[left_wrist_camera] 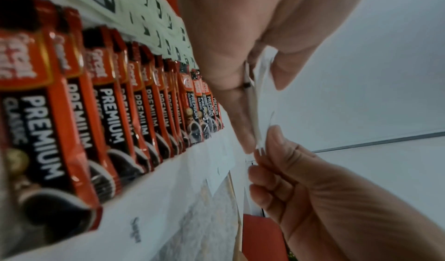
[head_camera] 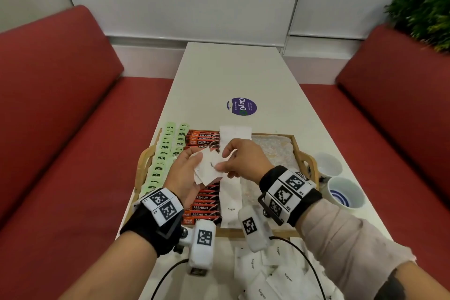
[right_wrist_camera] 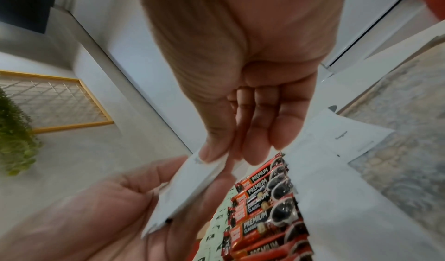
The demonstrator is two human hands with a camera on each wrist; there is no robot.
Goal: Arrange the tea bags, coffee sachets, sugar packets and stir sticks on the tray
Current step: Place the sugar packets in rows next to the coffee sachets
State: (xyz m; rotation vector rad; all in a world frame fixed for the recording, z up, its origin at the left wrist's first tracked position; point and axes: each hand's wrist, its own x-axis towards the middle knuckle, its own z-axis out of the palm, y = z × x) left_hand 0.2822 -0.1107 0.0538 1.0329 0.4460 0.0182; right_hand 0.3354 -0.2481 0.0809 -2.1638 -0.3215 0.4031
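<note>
A: White paper: loose sugar packets (head_camera: 272, 273) heaped low in the frame on the surface (head_camera: 233, 75), likely awaiting their turn.

B: Above them the left hand (head_camera: 181, 173) fans a small stack (head_camera: 209, 168); the right hand (head_camera: 239, 161) pinches its edge, seemingly peeling one.

A: For the tray (head_camera: 300, 153)'s sugar row (head_camera: 230, 198)?

B: Probably. Stir sticks I can't make out.

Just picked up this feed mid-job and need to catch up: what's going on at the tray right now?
A person is sorting sachets onto a wooden tray. The left hand holds a small fan of white paper sugar packets above the tray, and the right hand pinches one of them. Pale green tea bags and red-and-black coffee sachets already lie in rows, with a column of white sugar packets started beside them. More loose sugar packets wait on the white table.
</note>
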